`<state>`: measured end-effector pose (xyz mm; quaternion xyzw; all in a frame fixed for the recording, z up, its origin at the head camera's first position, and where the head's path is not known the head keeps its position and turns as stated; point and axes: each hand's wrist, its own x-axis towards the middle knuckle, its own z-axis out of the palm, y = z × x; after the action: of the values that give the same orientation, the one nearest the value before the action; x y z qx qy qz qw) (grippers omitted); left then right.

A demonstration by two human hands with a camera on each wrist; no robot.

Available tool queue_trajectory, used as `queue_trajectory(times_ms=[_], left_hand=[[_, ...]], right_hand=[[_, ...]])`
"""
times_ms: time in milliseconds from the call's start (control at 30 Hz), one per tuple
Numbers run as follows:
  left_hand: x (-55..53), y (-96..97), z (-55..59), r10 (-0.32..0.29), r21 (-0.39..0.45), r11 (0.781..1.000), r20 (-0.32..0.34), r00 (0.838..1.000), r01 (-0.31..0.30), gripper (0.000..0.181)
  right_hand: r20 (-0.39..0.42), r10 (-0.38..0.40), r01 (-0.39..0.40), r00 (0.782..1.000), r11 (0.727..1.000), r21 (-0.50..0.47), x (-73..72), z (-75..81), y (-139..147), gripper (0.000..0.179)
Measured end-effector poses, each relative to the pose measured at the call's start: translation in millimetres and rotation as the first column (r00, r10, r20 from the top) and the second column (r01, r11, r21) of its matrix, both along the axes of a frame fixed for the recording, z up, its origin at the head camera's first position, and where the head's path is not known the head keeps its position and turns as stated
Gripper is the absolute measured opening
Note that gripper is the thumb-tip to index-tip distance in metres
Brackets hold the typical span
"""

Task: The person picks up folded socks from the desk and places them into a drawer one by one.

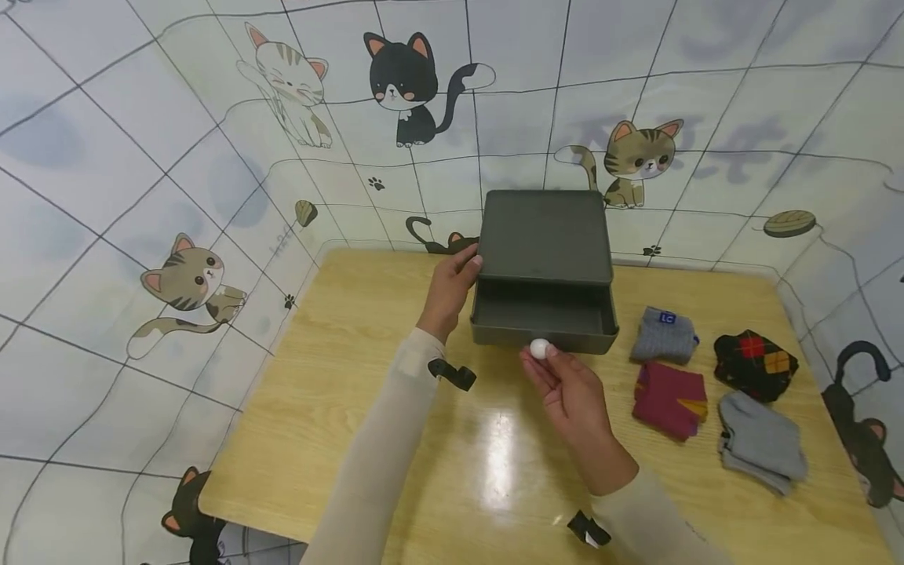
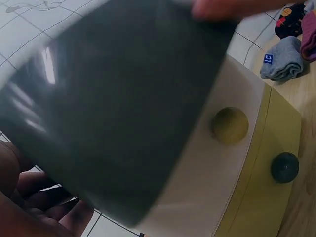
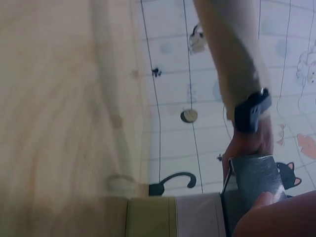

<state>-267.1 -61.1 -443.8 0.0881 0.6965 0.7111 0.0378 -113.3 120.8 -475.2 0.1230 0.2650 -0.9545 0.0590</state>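
Observation:
A dark green drawer cabinet point(image 1: 547, 235) stands against the wall at the back of the table. Its top drawer point(image 1: 544, 339) is pulled out, and the bare inside shows. My right hand point(image 1: 575, 392) pinches the drawer's round white knob point(image 1: 540, 348) between thumb and fingers. My left hand point(image 1: 450, 286) rests against the cabinet's left side, with its fingers lying along it. Below the green tier, the left wrist view shows a white tier with a yellow knob point(image 2: 230, 125) and a yellow tier with a dark green knob point(image 2: 285, 167).
Folded socks lie right of the cabinet: a grey bundle with a blue label point(image 1: 664, 336), a maroon bundle point(image 1: 671, 400), a black patterned bundle point(image 1: 756, 365) and a plain grey bundle point(image 1: 763, 441). A tiled wall with cat drawings surrounds the wooden table point(image 1: 339, 369).

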Motion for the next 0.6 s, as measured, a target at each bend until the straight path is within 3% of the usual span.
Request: queue_trajectory(times_ms=[133,267,433,600], left_hand=[[6.4,-2.9,11.6,0.000,-0.009,1.000,0.019,1.000,0.001,0.044],[10.2,-1.2,19.1,-0.003,-0.032,0.999,0.027,1.000,0.004,0.044],[0.1,1.7,5.3,-0.004,-0.036,0.999,0.035,0.999,0.006,0.046],[-6.8,3.5,-3.7,0.011,-0.051,0.999,0.039,0.999,-0.009,0.047]], right_hand=[[-0.045,0.032,-0.032,0.998,0.999,0.016,24.1,-3.5,-6.7,0.016],[-0.075,0.030,-0.029,0.997,1.000,0.006,38.7,-6.6,-11.6,0.015],[-0.116,0.040,-0.038,0.992,0.999,0.015,44.8,-12.2,-10.8,0.016],[-0.182,0.127,-0.113,0.975,0.990,0.086,46.5,-23.7,3.9,0.020]])
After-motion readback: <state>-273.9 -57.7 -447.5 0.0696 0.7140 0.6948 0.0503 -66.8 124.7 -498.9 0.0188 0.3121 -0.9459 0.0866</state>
